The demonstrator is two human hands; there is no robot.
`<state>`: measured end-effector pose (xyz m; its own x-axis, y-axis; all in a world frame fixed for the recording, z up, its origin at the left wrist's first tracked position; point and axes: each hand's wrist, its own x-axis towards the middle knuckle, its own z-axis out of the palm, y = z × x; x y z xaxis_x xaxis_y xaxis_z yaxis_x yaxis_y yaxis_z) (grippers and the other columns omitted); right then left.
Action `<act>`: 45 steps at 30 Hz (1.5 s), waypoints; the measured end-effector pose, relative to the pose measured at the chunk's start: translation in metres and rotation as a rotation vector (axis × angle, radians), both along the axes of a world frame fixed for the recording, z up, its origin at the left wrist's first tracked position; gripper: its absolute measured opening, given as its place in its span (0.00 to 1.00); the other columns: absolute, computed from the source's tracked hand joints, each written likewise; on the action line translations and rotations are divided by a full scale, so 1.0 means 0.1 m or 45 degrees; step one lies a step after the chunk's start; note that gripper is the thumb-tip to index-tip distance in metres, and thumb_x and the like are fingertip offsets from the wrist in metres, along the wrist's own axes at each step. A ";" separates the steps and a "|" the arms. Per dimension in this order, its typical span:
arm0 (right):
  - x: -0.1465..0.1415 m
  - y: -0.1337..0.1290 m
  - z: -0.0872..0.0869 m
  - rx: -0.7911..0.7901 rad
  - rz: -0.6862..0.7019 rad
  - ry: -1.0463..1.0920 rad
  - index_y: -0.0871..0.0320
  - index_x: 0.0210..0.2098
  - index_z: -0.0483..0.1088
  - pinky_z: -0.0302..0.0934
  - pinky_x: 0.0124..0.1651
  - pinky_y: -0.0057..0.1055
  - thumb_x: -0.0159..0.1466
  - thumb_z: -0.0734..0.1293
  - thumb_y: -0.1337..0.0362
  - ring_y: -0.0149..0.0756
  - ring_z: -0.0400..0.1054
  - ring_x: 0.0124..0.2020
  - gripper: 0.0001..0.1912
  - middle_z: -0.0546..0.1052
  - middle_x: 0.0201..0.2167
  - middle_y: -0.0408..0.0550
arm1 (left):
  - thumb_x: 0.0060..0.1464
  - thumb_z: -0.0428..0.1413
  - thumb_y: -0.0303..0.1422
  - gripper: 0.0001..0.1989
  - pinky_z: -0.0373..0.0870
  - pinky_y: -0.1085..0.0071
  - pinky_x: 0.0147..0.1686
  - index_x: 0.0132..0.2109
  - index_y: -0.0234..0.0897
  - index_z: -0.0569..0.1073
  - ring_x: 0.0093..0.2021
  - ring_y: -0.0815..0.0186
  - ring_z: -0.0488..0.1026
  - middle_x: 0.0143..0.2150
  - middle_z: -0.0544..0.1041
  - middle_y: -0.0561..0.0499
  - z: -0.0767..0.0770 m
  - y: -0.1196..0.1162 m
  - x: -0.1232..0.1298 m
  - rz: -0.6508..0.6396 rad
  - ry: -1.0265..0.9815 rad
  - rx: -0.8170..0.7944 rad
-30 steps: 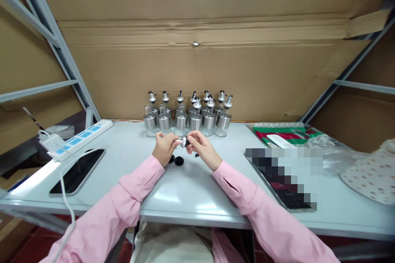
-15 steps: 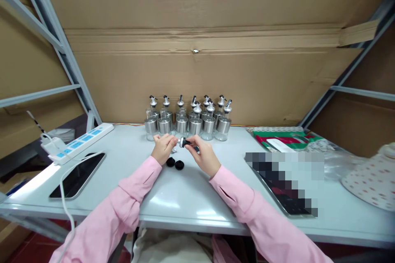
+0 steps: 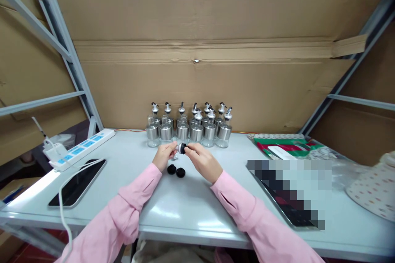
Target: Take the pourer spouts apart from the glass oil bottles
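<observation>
Between both hands, above the table, is a bottle pour spout (image 3: 182, 148) with a silver collar and a black part, lying sideways. My left hand (image 3: 165, 156) pinches its silver end from the left. On the right, my right hand (image 3: 204, 162) has its fingertips closed on the black end, partly hiding it. Just below lie two round black caps (image 3: 180, 172). Behind the hands stand rows of glass bottles (image 3: 222, 133) with steel bands. Several wear silver pour spouts with black tips; the front-left glass bottles (image 3: 152, 133) show bare necks.
At left are a white power strip (image 3: 83, 148) with a plugged-in charger and a dark tablet (image 3: 78, 183) crossed by a white cable. At right lie a partly blurred dark device (image 3: 277, 197), a green-and-red packet (image 3: 286, 146) and a dotted cloth (image 3: 375, 189). Cardboard (image 3: 197, 90) walls the back.
The view has tilted up, so the scene sits lower. My right hand has closed in over the black end of the spout, its fingers now flatter and nearer my left hand.
</observation>
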<state>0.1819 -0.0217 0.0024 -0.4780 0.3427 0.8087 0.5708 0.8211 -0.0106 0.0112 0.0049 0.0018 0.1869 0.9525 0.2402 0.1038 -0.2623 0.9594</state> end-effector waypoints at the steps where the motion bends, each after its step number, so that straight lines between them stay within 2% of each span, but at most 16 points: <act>1: 0.01 0.00 0.00 0.029 -0.004 -0.019 0.57 0.43 0.68 0.66 0.40 0.34 0.65 0.54 0.71 0.35 0.68 0.37 0.14 0.73 0.38 0.55 | 0.42 0.49 0.60 0.30 0.47 0.75 0.18 0.18 0.35 0.59 0.17 0.76 0.50 0.16 0.56 0.57 0.00 0.01 0.00 -0.002 -0.007 -0.012; 5: 0.02 0.00 0.01 0.073 0.021 -0.039 0.57 0.42 0.69 0.65 0.40 0.35 0.65 0.54 0.73 0.35 0.67 0.37 0.14 0.73 0.39 0.56 | 0.44 0.46 0.60 0.30 0.49 0.74 0.18 0.18 0.35 0.59 0.16 0.75 0.52 0.15 0.57 0.56 0.00 0.03 -0.01 -0.025 0.044 -0.007; 8: 0.01 -0.01 0.00 -0.044 0.091 0.059 0.56 0.40 0.68 0.65 0.43 0.36 0.65 0.55 0.71 0.36 0.67 0.41 0.12 0.72 0.40 0.55 | 0.49 0.42 0.59 0.30 0.54 0.73 0.21 0.18 0.36 0.58 0.17 0.73 0.54 0.15 0.57 0.56 -0.01 0.01 -0.03 -0.039 0.158 0.122; 11: -0.03 -0.03 -0.02 -0.323 0.146 0.366 0.56 0.41 0.65 0.66 0.40 0.34 0.62 0.60 0.66 0.35 0.68 0.37 0.07 0.72 0.39 0.53 | 0.56 0.38 0.53 0.27 0.59 0.70 0.29 0.21 0.36 0.60 0.21 0.71 0.59 0.17 0.60 0.55 -0.04 -0.04 -0.04 0.074 0.319 0.388; 13: -0.06 -0.05 -0.02 -0.602 0.140 0.582 0.57 0.40 0.63 0.67 0.36 0.32 0.61 0.63 0.61 0.33 0.69 0.32 0.10 0.72 0.35 0.50 | 0.58 0.37 0.48 0.25 0.59 0.68 0.35 0.25 0.36 0.63 0.23 0.70 0.61 0.20 0.64 0.55 -0.07 -0.07 -0.04 0.156 0.424 0.521; 16: -0.09 -0.05 -0.02 -1.000 0.204 0.745 0.57 0.37 0.62 0.66 0.33 0.32 0.61 0.62 0.56 0.33 0.69 0.26 0.11 0.72 0.26 0.45 | 0.60 0.36 0.45 0.21 0.57 0.64 0.40 0.32 0.37 0.66 0.25 0.69 0.62 0.23 0.68 0.55 -0.11 -0.08 -0.03 0.197 0.551 0.599; 18: -0.09 -0.04 -0.02 -1.110 0.257 0.792 0.57 0.36 0.62 0.66 0.33 0.32 0.60 0.62 0.56 0.33 0.69 0.25 0.11 0.71 0.22 0.43 | 0.60 0.36 0.43 0.20 0.55 0.62 0.42 0.33 0.37 0.66 0.25 0.68 0.61 0.22 0.68 0.55 -0.12 -0.06 -0.03 0.205 0.628 0.599; 22: -0.08 -0.03 -0.04 -0.995 0.193 0.744 0.58 0.37 0.64 0.66 0.34 0.33 0.61 0.62 0.59 0.33 0.69 0.27 0.09 0.72 0.25 0.45 | 0.60 0.35 0.42 0.21 0.53 0.61 0.44 0.28 0.36 0.64 0.23 0.69 0.60 0.21 0.66 0.56 -0.11 -0.03 -0.04 0.225 0.705 0.515; 27: -0.05 -0.01 -0.04 -0.536 0.174 0.524 0.57 0.37 0.67 0.66 0.39 0.33 0.61 0.62 0.67 0.33 0.68 0.34 0.05 0.72 0.36 0.51 | 0.59 0.35 0.43 0.23 0.56 0.62 0.44 0.24 0.36 0.62 0.24 0.69 0.62 0.20 0.65 0.56 -0.10 -0.01 -0.04 0.217 0.598 0.424; 30: -0.03 0.00 -0.04 -0.407 0.159 0.469 0.57 0.38 0.68 0.66 0.42 0.34 0.62 0.60 0.70 0.35 0.68 0.38 0.07 0.72 0.38 0.52 | 0.58 0.37 0.46 0.22 0.58 0.65 0.40 0.26 0.36 0.63 0.25 0.69 0.62 0.21 0.65 0.55 -0.12 0.01 -0.04 0.197 0.504 0.447; 32: -0.01 0.00 -0.03 -0.354 0.128 0.457 0.57 0.38 0.68 0.65 0.43 0.34 0.62 0.59 0.71 0.36 0.69 0.40 0.08 0.72 0.38 0.52 | 0.58 0.38 0.47 0.22 0.60 0.69 0.35 0.26 0.36 0.63 0.25 0.69 0.61 0.21 0.63 0.55 -0.13 0.04 -0.06 0.204 0.405 0.434; 35: 0.02 0.01 -0.01 -0.307 0.077 0.453 0.56 0.37 0.68 0.65 0.44 0.35 0.62 0.58 0.71 0.36 0.69 0.41 0.09 0.72 0.38 0.52 | 0.58 0.39 0.47 0.21 0.61 0.71 0.32 0.28 0.37 0.64 0.26 0.68 0.63 0.22 0.64 0.54 -0.16 0.12 -0.12 0.308 0.267 0.398; 38: 0.05 0.01 0.00 -0.305 0.051 0.442 0.56 0.39 0.69 0.65 0.45 0.35 0.62 0.58 0.71 0.36 0.69 0.41 0.10 0.72 0.39 0.52 | 0.55 0.46 0.41 0.13 0.63 0.68 0.39 0.35 0.36 0.68 0.32 0.66 0.68 0.29 0.72 0.51 -0.19 0.21 -0.20 0.384 0.333 0.407; 41: 0.05 0.01 0.00 -0.304 0.051 0.425 0.56 0.40 0.69 0.66 0.44 0.35 0.62 0.58 0.72 0.36 0.69 0.41 0.11 0.71 0.39 0.52 | 0.53 0.50 0.36 0.08 0.62 0.64 0.45 0.37 0.37 0.70 0.37 0.64 0.71 0.35 0.75 0.50 -0.25 0.26 -0.22 0.408 0.452 0.418; 45: 0.03 0.00 0.00 -0.318 0.059 0.432 0.56 0.39 0.69 0.66 0.44 0.34 0.62 0.59 0.72 0.36 0.68 0.40 0.10 0.71 0.39 0.52 | 0.54 0.51 0.34 0.07 0.62 0.66 0.44 0.38 0.37 0.70 0.37 0.64 0.72 0.34 0.76 0.51 -0.31 0.27 -0.21 0.365 0.524 0.437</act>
